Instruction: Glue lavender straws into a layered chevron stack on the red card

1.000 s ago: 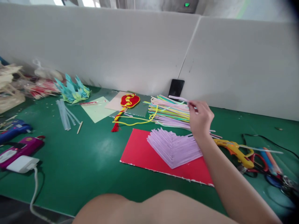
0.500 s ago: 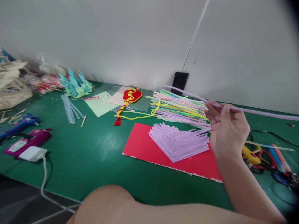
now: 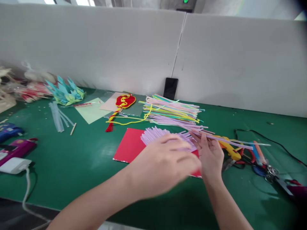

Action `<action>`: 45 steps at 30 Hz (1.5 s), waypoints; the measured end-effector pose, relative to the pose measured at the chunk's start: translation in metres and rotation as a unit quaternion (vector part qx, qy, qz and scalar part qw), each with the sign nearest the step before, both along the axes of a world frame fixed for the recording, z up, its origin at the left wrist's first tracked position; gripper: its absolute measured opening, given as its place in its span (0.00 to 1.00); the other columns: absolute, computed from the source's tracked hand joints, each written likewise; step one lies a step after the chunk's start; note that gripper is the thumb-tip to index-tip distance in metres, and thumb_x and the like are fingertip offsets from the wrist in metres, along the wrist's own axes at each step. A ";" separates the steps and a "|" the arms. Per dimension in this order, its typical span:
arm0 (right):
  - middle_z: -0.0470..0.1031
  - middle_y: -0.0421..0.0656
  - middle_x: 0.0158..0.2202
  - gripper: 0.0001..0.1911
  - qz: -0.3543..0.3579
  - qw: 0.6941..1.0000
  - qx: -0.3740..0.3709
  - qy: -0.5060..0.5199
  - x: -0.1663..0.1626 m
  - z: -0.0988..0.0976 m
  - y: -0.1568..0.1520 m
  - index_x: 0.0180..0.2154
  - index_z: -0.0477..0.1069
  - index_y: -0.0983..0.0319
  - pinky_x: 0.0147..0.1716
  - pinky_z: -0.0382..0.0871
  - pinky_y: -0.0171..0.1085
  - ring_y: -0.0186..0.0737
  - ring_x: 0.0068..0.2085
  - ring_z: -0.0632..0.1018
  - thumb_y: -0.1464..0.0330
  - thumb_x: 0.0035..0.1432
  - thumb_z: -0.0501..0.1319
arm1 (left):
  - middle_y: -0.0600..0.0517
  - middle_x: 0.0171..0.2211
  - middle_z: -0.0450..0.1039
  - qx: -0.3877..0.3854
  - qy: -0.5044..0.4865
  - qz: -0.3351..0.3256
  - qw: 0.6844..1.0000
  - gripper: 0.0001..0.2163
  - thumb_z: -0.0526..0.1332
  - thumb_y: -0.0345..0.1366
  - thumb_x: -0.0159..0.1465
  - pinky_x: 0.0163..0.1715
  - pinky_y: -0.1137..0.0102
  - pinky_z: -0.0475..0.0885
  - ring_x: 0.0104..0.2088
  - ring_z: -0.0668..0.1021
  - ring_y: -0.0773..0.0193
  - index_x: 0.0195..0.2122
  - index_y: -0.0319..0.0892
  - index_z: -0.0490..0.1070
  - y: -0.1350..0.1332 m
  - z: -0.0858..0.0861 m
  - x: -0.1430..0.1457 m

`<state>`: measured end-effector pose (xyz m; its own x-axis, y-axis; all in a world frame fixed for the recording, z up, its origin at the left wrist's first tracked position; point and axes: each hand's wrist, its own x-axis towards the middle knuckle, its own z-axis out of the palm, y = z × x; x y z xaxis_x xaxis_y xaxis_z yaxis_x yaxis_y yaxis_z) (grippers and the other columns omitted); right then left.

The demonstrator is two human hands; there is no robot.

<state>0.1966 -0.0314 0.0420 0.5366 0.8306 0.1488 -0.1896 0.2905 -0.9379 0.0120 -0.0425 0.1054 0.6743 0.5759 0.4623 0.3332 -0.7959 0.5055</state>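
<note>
Right fingers [image 3: 204, 142] pinch lilac strip [image 3: 242, 145]; left fingers [image 3: 183, 159], hold unclear; green table [image 3: 79, 159] spreads past red board's [image 3: 130, 145] edge

The table [image 3: 91, 172] is green. Near its back edge, the pile of stems [image 3: 172, 110] mixes pink, yellow, mint and lilac; the red ornament [image 3: 125, 101] has yellow edging and a red-and-yellow spiralled handle. Lilac strips [image 3: 153, 134] pattern the red board [image 3: 130, 145], its front edge flecked white. Toward the table's left edge, the power strip [image 3: 22, 149] is purple.
</note>
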 end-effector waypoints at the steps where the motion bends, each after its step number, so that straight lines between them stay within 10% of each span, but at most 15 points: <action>1: 0.79 0.47 0.39 0.13 -0.003 1.000 -0.005 0.006 0.002 -0.003 -0.002 0.36 0.68 0.62 0.43 0.75 0.49 0.47 0.42 0.80 0.60 0.55 0.63 | 0.52 0.47 0.74 0.016 0.052 0.002 0.999 0.13 0.49 0.32 0.69 0.55 0.60 0.65 0.50 0.73 0.58 0.48 0.50 0.70 0.004 -0.004 0.001; 5: 0.79 0.46 0.38 0.14 -0.016 0.999 -0.012 0.040 0.010 -0.016 -0.005 0.37 0.70 0.63 0.42 0.75 0.46 0.47 0.42 0.81 0.59 0.53 0.65 | 0.44 0.61 0.60 0.017 0.255 0.043 0.966 0.19 0.53 0.34 0.68 0.57 0.56 0.62 0.60 0.64 0.53 0.60 0.42 0.59 0.021 -0.043 -0.007; 11: 0.79 0.43 0.34 0.15 -0.031 0.996 -0.013 0.085 0.020 -0.027 -0.003 0.34 0.69 0.63 0.38 0.76 0.41 0.45 0.39 0.81 0.59 0.50 0.66 | 0.46 0.66 0.50 -0.025 0.310 0.057 0.949 0.22 0.55 0.37 0.68 0.62 0.54 0.50 0.65 0.53 0.55 0.63 0.47 0.54 0.037 -0.088 -0.015; 19: 0.77 0.37 0.27 0.18 -0.050 0.990 -0.053 0.121 0.021 -0.038 0.001 0.34 0.69 0.62 0.25 0.71 0.30 0.34 0.28 0.79 0.57 0.46 0.67 | 0.49 0.57 0.65 -0.040 0.209 0.146 0.966 0.17 0.57 0.35 0.66 0.61 0.59 0.55 0.59 0.66 0.59 0.57 0.46 0.63 0.056 -0.084 -0.008; 27: 0.73 0.35 0.21 0.15 -0.056 0.979 -0.073 0.183 0.025 -0.049 0.004 0.30 0.68 0.63 0.20 0.66 0.28 0.28 0.20 0.71 0.60 0.43 0.67 | 0.40 0.45 0.71 -0.135 0.165 0.388 0.897 0.12 0.63 0.39 0.60 0.47 0.60 0.69 0.47 0.74 0.50 0.41 0.38 0.75 0.126 -0.088 -0.026; 35: 0.73 0.35 0.22 0.18 -0.035 0.986 -0.075 0.141 0.020 -0.049 0.003 0.32 0.69 0.62 0.18 0.63 0.29 0.27 0.19 0.69 0.57 0.44 0.67 | 0.48 0.38 0.74 -0.206 0.135 0.376 0.893 0.06 0.69 0.34 0.50 0.48 0.55 0.64 0.46 0.74 0.49 0.27 0.42 0.73 0.129 -0.081 -0.018; 45: 0.73 0.35 0.21 0.20 -0.038 0.987 -0.090 0.128 0.021 -0.048 0.002 0.31 0.67 0.62 0.17 0.63 0.30 0.28 0.18 0.68 0.55 0.41 0.68 | 0.53 0.30 0.74 -0.259 -0.060 0.248 0.931 0.11 0.63 0.27 0.50 0.38 0.69 0.72 0.34 0.78 0.62 0.34 0.42 0.65 0.125 -0.086 -0.028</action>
<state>0.2174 -0.0289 -0.0057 0.5988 0.7875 -0.1456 -0.4117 0.1467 -0.8994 -0.0160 0.0826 0.0190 0.2264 0.9698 0.0907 0.5114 -0.1976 0.8363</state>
